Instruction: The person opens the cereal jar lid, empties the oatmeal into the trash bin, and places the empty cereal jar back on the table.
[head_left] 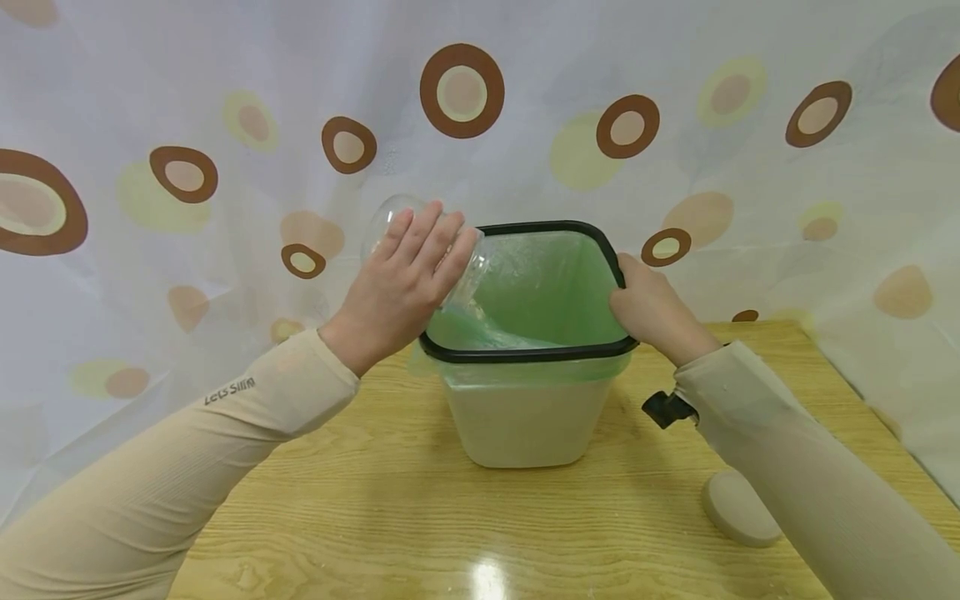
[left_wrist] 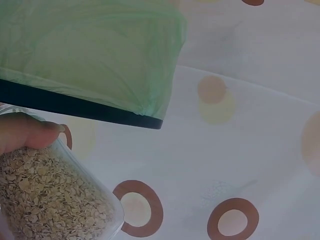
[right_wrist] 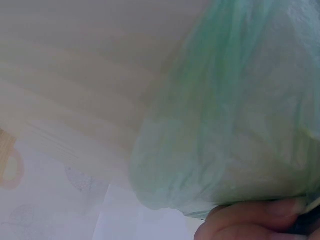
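My left hand (head_left: 408, 279) grips a clear jar (head_left: 386, 218), tilted at the left side of the bin's opening. Oat flakes (left_wrist: 55, 195) fill the visible part of the jar in the left wrist view, with my thumb (left_wrist: 30, 132) across its side. The white bin (head_left: 528, 421) wears a green plastic liner (head_left: 540, 275), folded outward under a black rim (head_left: 525, 355). With my right hand (head_left: 648, 300) I hold the rim at its right side. In the right wrist view, those fingers (right_wrist: 250, 220) curl at the rim beside the liner. The bin's bottom is hidden.
A round beige lid (head_left: 741, 508) lies on the wooden table (head_left: 360, 508) at the right, partly behind my right sleeve. Behind the table hangs a white sheet (head_left: 525, 167) with brown and yellow spots. A black strap (head_left: 670, 409) sits on my right wrist.
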